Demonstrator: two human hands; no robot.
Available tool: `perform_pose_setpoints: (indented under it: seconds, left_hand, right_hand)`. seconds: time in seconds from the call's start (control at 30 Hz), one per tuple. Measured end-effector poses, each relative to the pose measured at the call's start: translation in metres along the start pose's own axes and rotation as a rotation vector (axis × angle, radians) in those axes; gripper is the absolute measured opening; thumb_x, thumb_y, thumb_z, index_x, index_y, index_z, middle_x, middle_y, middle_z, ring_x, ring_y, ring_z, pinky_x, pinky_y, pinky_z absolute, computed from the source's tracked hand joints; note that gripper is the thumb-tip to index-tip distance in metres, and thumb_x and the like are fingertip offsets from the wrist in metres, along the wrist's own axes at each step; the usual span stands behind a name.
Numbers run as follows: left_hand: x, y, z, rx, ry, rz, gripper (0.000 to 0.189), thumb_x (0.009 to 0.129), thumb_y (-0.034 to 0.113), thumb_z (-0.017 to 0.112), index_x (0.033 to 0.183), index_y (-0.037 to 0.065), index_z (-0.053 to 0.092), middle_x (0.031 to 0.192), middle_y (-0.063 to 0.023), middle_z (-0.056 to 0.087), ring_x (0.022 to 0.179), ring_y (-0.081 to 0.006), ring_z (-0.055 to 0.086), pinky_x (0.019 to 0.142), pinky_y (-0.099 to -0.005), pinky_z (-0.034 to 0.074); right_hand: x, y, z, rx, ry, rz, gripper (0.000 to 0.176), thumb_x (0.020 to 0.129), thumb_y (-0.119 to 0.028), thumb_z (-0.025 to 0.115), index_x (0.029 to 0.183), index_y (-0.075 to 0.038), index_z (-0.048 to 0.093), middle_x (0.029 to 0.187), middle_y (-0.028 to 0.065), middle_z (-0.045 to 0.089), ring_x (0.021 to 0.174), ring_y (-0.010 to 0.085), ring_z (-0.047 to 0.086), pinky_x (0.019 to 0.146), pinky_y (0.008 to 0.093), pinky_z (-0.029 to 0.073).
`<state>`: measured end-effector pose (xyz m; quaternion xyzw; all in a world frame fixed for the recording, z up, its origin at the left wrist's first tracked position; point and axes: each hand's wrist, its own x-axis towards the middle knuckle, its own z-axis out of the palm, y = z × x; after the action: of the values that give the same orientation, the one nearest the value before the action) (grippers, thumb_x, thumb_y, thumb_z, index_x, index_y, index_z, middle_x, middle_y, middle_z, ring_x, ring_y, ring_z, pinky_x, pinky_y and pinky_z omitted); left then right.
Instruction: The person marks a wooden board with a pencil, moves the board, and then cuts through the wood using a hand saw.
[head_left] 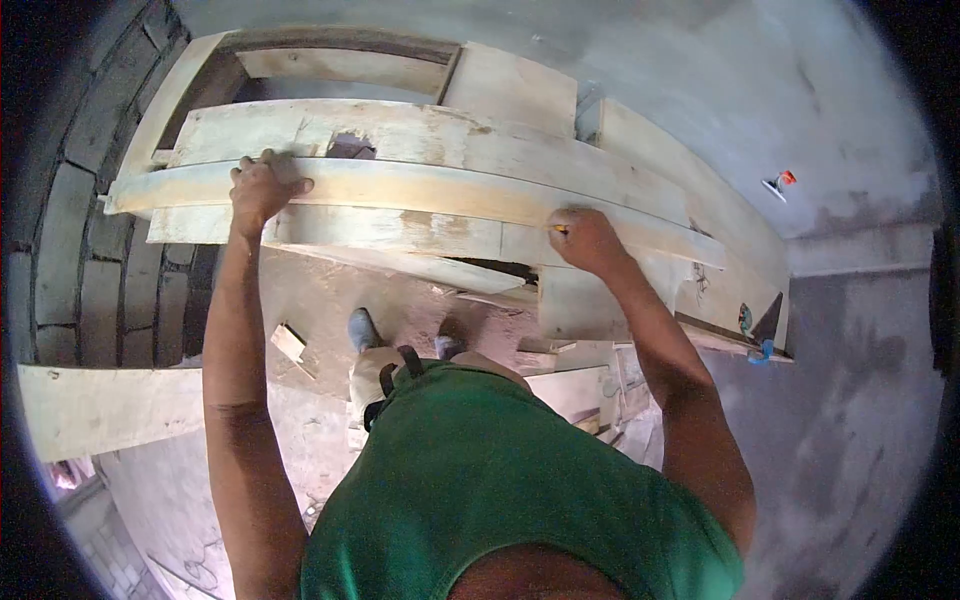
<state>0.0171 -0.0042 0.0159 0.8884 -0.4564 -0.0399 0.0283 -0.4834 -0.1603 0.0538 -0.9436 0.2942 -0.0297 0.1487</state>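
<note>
A long, narrow pale wooden board lies across wider planks in front of me. My left hand is on its left part, fingers curled over the far edge and thumb stretched to the right. Farther right, my right hand is closed in a pinch over the board's near edge. A small yellow stub, which looks like a pencil, pokes out of its fingers. Beneath the board lie a far plank with a ragged hole and a near plank.
Behind is a wooden frame with an opening. Block wall rises at left. A tool with an orange part lies beyond to the right. A green tool sits at the right end. Wood scraps lie near my feet.
</note>
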Motion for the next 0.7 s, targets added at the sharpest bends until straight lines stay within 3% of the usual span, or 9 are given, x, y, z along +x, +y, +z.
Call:
perform_pose_setpoints:
  seconds: [0.17,0.23,0.27,0.33,0.43,0.47,0.57,0.6,0.7]
  left_hand:
    - [-0.006,0.004,-0.01,0.041,0.03,0.158,0.076,0.072,0.061,0.076,0.128,0.012,0.058,0.115,-0.0212,0.063,0.12,-0.0422,0.052,0.101,-0.0545,0.039]
    - [0.002,-0.01,0.008,0.083,0.059,0.158,0.075,0.073,0.061,0.074,0.127,0.011,0.059,0.116,-0.0193,0.064,0.119,-0.0432,0.052,0.101,-0.0547,0.04]
    - [0.005,-0.012,0.012,0.117,0.088,0.15,0.073,0.075,0.061,0.073,0.126,0.011,0.061,0.117,-0.0174,0.064,0.119,-0.0441,0.053,0.1,-0.0549,0.04]
    - [0.003,-0.002,0.0,0.254,-0.038,0.209,0.067,0.081,0.063,0.065,0.122,0.01,0.064,0.125,-0.0177,0.063,0.116,-0.0405,0.058,0.1,-0.0536,0.042]
    - [0.005,-0.017,0.011,0.177,0.102,0.435,0.066,0.084,0.058,0.065,0.125,0.006,0.059,0.113,-0.0169,0.065,0.108,-0.0371,0.061,0.095,-0.0491,0.046]
    - [0.016,-0.032,0.022,0.283,0.023,0.495,0.064,0.082,0.056,0.068,0.121,0.005,0.061,0.113,-0.0151,0.065,0.107,-0.0358,0.061,0.098,-0.0479,0.044]
    - [0.016,-0.044,0.02,-0.108,-0.024,0.656,0.092,0.067,0.041,0.088,0.142,0.014,0.042,0.128,-0.0136,0.056,0.119,-0.0366,0.053,0.103,-0.0497,0.039]
    - [-0.003,-0.015,-0.017,-0.089,-0.16,0.323,0.108,0.052,0.032,0.094,0.145,0.016,0.04,0.141,-0.0148,0.047,0.127,-0.0395,0.048,0.103,-0.0526,0.04]
    - [0.002,-0.019,0.0,-0.023,0.122,0.588,0.117,0.044,0.023,0.094,0.147,0.018,0.039,0.145,-0.017,0.043,0.127,-0.0417,0.047,0.102,-0.0531,0.042]
  right_hand:
    - [-0.034,0.022,-0.024,0.258,0.26,0.234,0.025,0.085,-0.023,0.064,0.104,-0.007,0.066,0.09,0.0206,0.068,0.084,0.0398,0.066,0.076,0.0473,0.052]
    - [-0.034,0.034,-0.013,0.265,0.451,0.195,0.04,0.084,-0.03,0.07,0.118,-0.008,0.065,0.103,0.0205,0.069,0.098,0.039,0.065,0.09,0.0478,0.05]
    - [-0.036,0.038,-0.005,0.272,0.462,0.203,0.04,0.084,-0.03,0.07,0.118,-0.008,0.065,0.103,0.0205,0.069,0.098,0.039,0.065,0.09,0.0478,0.05]
    - [-0.038,0.047,0.007,-0.154,0.308,0.149,0.056,0.08,-0.037,0.075,0.127,-0.009,0.061,0.12,0.0202,0.065,0.115,0.0383,0.058,0.106,0.0499,0.04]
    - [-0.034,0.048,0.011,-0.179,0.151,0.224,0.075,0.072,-0.045,0.08,0.134,-0.011,0.056,0.136,0.0173,0.055,0.129,0.0391,0.046,0.113,0.0574,0.028]
    - [-0.03,0.046,0.007,-0.203,0.058,0.229,0.08,0.071,-0.047,0.08,0.137,-0.011,0.053,0.142,0.0158,0.05,0.133,0.0388,0.043,0.113,0.0611,0.025]
    - [-0.02,0.055,0.008,-0.13,0.001,0.244,0.089,0.071,-0.042,0.081,0.144,-0.007,0.044,0.148,0.0187,0.042,0.137,0.0377,0.039,0.115,0.0593,0.022]
    - [-0.022,0.06,0.007,-0.132,0.01,0.27,0.089,0.071,-0.042,0.081,0.144,-0.007,0.044,0.148,0.0187,0.042,0.137,0.0377,0.039,0.115,0.0593,0.022]
    - [-0.011,0.058,0.01,-0.05,-0.028,0.251,0.088,0.071,-0.04,0.081,0.143,-0.005,0.044,0.143,0.0212,0.046,0.134,0.0385,0.042,0.115,0.0566,0.025]
